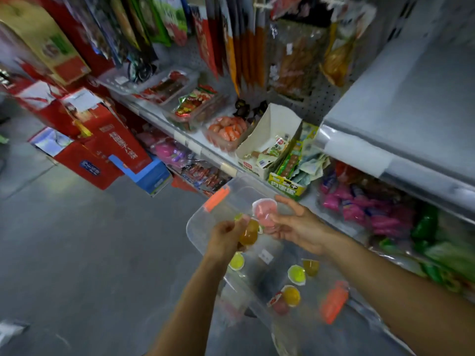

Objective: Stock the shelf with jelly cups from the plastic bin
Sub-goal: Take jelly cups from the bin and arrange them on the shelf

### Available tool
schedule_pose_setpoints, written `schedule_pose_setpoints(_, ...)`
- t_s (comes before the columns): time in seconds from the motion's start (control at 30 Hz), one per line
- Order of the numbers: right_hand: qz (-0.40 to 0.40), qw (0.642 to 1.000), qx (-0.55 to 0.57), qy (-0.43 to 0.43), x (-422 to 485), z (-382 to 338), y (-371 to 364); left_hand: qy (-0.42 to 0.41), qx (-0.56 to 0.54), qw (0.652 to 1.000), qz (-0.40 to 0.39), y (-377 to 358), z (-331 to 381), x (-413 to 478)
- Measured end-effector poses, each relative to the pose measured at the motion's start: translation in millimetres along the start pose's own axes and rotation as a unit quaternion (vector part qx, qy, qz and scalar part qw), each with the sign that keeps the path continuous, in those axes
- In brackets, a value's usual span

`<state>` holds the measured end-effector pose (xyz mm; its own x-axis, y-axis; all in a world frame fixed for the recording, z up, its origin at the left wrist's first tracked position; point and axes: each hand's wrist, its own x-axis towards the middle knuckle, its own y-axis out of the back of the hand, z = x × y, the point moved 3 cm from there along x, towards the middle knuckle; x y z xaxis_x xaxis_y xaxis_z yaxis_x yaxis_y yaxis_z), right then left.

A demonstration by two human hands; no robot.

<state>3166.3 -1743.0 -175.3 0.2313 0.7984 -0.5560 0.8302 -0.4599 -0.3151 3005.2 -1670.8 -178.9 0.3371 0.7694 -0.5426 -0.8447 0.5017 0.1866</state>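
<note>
In front of the shelf (205, 148), mid-aisle, frame motion-blurred. The shelf runs from upper left to right and carries clear trays of snacks, a tray of orange pieces (226, 132) and an open cardboard display box (270, 140). I can't tell which slot is for the jelly. The clear plastic bin (192, 227) with orange latches (217, 199) sits below the shelf edge, under both hands; what holds it up isn't visible. The left hand (225, 236) is curled round an amber jelly cup (248, 233), with a green bit (239, 217) at its fingertips, maybe a second cup, too blurred to say. The right hand (299, 227) has its fingers loosely spread and holds a pink jelly cup (264, 211) at the fingertips, just beside the left hand's cup. The remaining cups are loose on the bin floor and well apart: yellow-green cup (236, 261), another yellow-green (297, 273), a small amber one (311, 267), a yellow one (291, 295) and a red one (279, 304). The step looks like gathering cups before moving them to the shelf. To do it well, keep each cup lid-up and grip the rim, not the soft wall. The pink cup's fingertip hold looks light, so firm it up before reaching. Lift clear of the bin wall, set the cups down upright and don't drop them. Only a few cups are left, so the task is probably well along.
</note>
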Motion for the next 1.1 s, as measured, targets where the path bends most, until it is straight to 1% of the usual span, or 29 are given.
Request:
schedule_pose_setpoints(0.13, -0.020, 0.999, 0.014, 0.038, -81, -22, 2, -0.028, -0.040, 0.998, -0.043, -9, 27, -68)
schedule_pose_setpoints(0.2, -0.018, 0.998, 0.011, 0.062, -123, -32, 7, -0.043, -0.042, 0.996, -0.065, -17, 41, -99)
schedule_pose_setpoints(0.37, 0.050, 0.991, -0.008, 0.121, -229, -56, 26, -0.100, -0.027, 0.988, -0.116, -46, 84, -172)
schedule_pose_setpoints(0.53, 0.121, 0.974, -0.041, 0.190, -317, -73, 54, -0.158, -0.024, 0.975, -0.155, -82, 120, -236)
schedule_pose_setpoints(0.7, 0.192, 0.943, -0.093, 0.254, -410, -83, 90, -0.209, -0.004, 0.961, -0.179, -130, 142, -298)
schedule_pose_setpoints(0.9, 0.294, 0.888, -0.158, 0.317, -544, -80, 157, -0.253, 0.006, 0.938, -0.239, -218, 154, -396)
schedule_pose_setpoints(0.97, 0.321, 0.871, -0.171, 0.329, -592, -77, 180, -0.272, 0.021, 0.925, -0.264, -254, 154, -431)
schedule_pose_setpoints(1.1, 0.364, 0.842, -0.197, 0.346, -686, -68, 224, -0.342, 0.060, 0.895, -0.280, -319, 153, -512)
